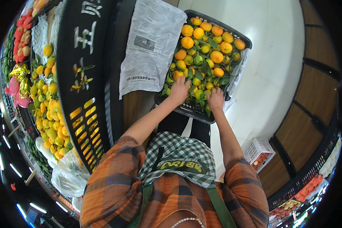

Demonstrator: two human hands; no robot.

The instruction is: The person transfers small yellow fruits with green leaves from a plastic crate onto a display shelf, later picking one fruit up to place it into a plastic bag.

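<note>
A black plastic crate (pixel 248 42) full of orange and greenish mandarins (pixel 217 57) with leaves lies before me. My left hand (pixel 180 89) rests on the fruit at the crate's near left part, its fingertips by an orange mandarin. At the near right side, my right hand (pixel 216 99) touches fruit and leaves, fingers bent downward. Whether either hand grips a fruit is hidden by the fingers and leaves. A printed newspaper sheet (pixel 154 42) hangs over the crate's left side, and more paper (pixel 239 74) sticks out along its right edge.
At left, a black slatted display barrier (pixel 88 85) fronts a heap of mandarins (pixel 50 114), with a clear plastic bag (pixel 71 173) nearby. A white basket (pixel 258 151) holding reddish goods stands on the floor at right. Brown shelving panels (pixel 299 136) curve along the right side.
</note>
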